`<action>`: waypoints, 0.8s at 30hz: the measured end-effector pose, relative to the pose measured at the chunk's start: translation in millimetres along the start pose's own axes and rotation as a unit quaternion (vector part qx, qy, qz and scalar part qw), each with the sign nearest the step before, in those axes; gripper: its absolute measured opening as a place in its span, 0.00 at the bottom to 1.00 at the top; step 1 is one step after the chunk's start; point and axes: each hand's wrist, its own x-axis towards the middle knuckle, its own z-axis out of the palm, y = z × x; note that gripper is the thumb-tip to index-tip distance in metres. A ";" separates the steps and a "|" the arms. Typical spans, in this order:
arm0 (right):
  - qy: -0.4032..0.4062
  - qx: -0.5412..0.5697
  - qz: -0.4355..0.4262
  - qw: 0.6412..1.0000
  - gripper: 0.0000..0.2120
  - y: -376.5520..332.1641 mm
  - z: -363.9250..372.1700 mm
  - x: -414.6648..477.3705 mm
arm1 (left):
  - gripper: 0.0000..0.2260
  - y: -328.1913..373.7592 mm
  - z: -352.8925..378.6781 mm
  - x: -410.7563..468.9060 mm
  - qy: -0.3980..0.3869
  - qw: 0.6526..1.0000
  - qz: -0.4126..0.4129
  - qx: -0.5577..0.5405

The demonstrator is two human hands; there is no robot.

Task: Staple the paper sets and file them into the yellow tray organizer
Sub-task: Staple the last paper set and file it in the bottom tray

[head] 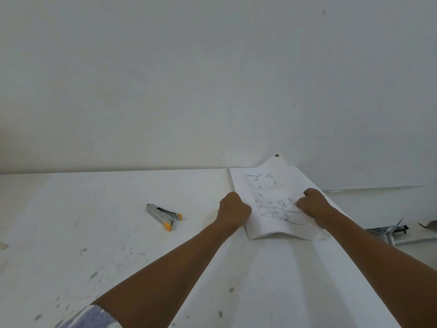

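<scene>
One paper set (267,185), illegibly printed

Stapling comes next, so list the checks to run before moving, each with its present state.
1. Grip on the paper set: ok; the left hand grips its left edge, the right hand pinches its right side.
2. Sheets lying flat: not ok; the near edge bows up.
3. Access to the stapler: ok; it lies untouched on the table, left of the papers.
4. Staples loaded: cannot tell.
5. Location of the yellow tray organizer: cannot tell; not in view.
</scene>
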 end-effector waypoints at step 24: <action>-0.219 0.349 -0.236 0.880 0.16 -143.1 80.9 -222.2 | 0.13 -25.1 -262.8 -149.1 0.166 0.938 0.233 -0.198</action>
